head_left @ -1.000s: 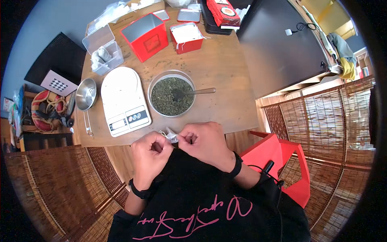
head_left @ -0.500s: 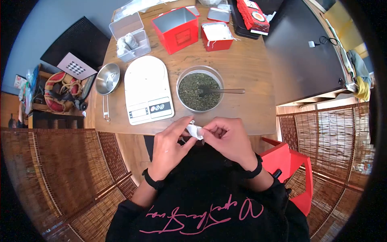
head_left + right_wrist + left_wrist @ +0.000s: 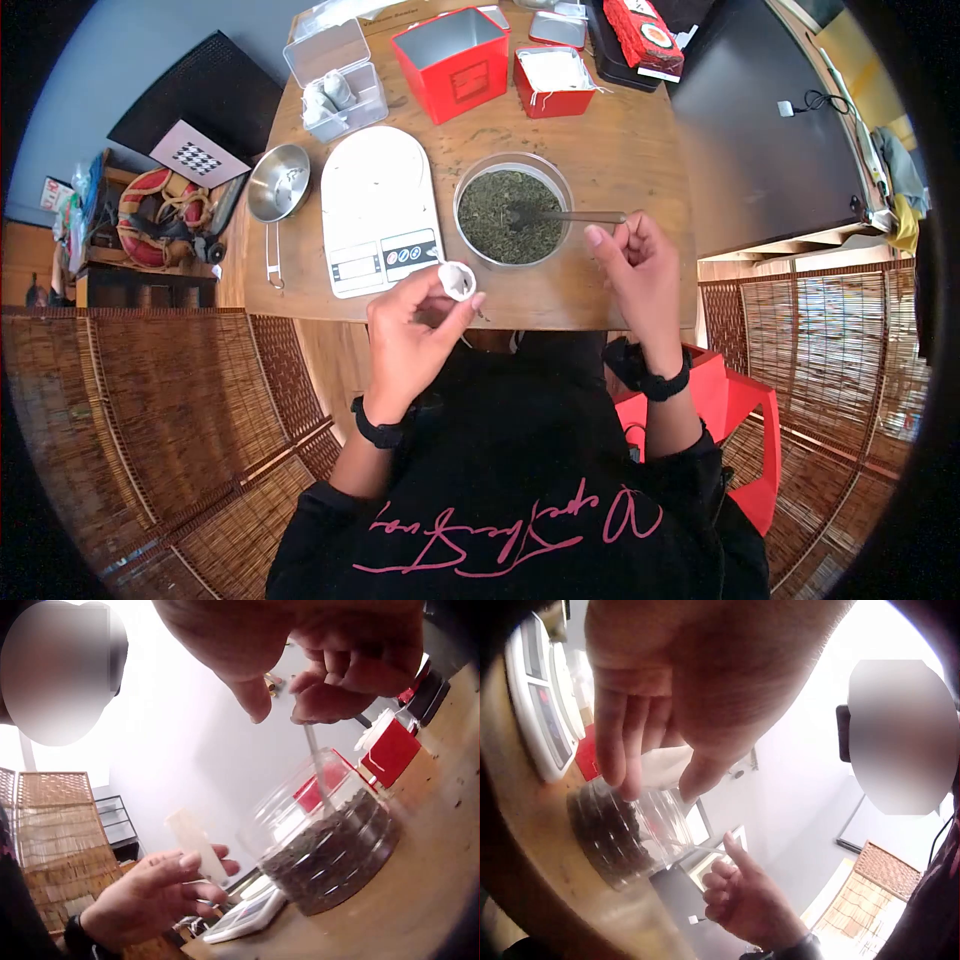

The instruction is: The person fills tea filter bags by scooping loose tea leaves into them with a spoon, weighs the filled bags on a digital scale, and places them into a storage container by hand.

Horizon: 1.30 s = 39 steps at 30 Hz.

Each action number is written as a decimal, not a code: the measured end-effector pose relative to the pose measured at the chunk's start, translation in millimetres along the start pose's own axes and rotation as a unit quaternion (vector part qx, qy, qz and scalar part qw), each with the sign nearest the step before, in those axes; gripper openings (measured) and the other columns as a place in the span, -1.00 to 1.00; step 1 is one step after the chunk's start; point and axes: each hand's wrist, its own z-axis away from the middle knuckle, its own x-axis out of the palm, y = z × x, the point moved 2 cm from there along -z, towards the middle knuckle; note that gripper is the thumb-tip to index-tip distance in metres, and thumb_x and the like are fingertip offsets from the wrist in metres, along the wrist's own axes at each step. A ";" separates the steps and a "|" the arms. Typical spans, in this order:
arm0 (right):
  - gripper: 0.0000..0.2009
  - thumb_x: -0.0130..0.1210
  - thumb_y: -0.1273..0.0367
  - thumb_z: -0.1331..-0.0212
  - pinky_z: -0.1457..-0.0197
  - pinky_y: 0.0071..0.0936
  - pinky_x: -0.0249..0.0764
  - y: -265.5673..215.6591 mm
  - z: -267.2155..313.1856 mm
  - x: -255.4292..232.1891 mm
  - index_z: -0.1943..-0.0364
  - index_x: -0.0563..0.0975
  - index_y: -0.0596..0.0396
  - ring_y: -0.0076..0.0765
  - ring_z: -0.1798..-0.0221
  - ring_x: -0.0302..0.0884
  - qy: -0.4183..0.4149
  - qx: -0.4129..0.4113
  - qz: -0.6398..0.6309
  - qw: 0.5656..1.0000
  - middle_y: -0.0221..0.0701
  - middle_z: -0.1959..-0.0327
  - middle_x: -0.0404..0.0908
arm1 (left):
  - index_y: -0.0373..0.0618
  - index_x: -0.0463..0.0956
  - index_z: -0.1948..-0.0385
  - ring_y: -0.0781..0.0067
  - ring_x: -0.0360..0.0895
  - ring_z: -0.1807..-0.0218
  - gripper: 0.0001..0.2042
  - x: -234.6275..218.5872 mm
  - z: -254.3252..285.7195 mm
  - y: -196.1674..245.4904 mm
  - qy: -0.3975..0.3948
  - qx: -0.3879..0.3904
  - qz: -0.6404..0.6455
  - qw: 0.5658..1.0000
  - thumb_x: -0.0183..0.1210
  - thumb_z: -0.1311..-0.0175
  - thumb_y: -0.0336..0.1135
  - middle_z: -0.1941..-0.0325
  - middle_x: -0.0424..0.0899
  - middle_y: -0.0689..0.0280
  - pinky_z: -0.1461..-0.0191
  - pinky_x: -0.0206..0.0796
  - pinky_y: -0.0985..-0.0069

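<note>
My left hand [image 3: 412, 335] holds a small white cloth tea bag [image 3: 458, 281] between thumb and fingers, its round mouth facing up. In the right wrist view the tea bag [image 3: 193, 844] stands upright in that hand. A clear round jar [image 3: 565, 190] of dried, dark green leaves [image 3: 500, 225] is just beyond the hands. From the leaves a metal spoon [image 3: 585, 216] leans out to the right. My right hand [image 3: 645, 270] is at the end of its handle, fingers loosely bent. In the right wrist view, the thumb is apart from the fingers beside the handle.
A white kitchen scale [image 3: 380, 200] and a steel cup [image 3: 280, 182] lie left. Behind are a clear plastic box [image 3: 350, 115] with filled bags, an open red tin [image 3: 455, 75], and a smaller red tin [image 3: 555, 100] of white bags. Leaf crumbs dot the table [image 3: 640, 150].
The tea bag's mouth, worked by both hands before, is now spread round in the left hand. The right hand has left the bag and moved right to the spoon handle.
</note>
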 end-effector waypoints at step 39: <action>-0.74 0.07 0.27 -0.55 0.28 -0.68 0.41 -62.8 -1.6 14.5 0.14 0.64 0.21 -0.69 0.35 0.48 -0.169 -0.099 -0.075 0.978 -0.46 0.32 0.66 | -0.20 0.73 0.00 0.23 0.66 0.16 -0.51 -16.0 -27.5 37.6 -0.045 0.165 -0.257 0.951 0.57 0.05 -0.29 0.16 0.79 0.16 0.01 0.50 0.32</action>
